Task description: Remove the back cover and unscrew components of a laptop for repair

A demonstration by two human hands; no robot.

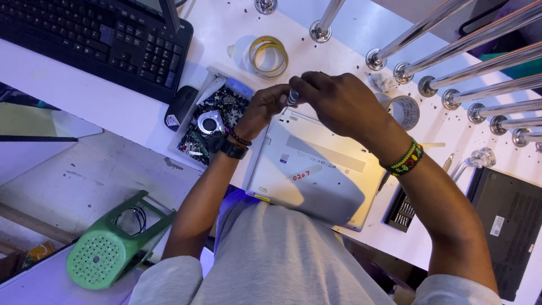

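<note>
A silver laptop [322, 175] lies upside down on the white table [84, 90] in front of me. Both hands meet above its far edge. My left hand [265, 107], with a black watch and bead bracelet at the wrist, pinches a small screwdriver [292, 97] by its ribbed handle. My right hand [333, 101], wearing a green beaded bracelet, closes over the same handle from the other side. The tool's tip is hidden behind my fingers.
A tray of small electronic parts [212, 121] sits left of the laptop, beside a black mouse [180, 104] and keyboard [96, 39]. Tape rolls [268, 55] lie beyond. A bit set [402, 212] and black laptop [508, 220] lie right. Chrome rails [451, 62] cross the top. A green stool [113, 243] stands below.
</note>
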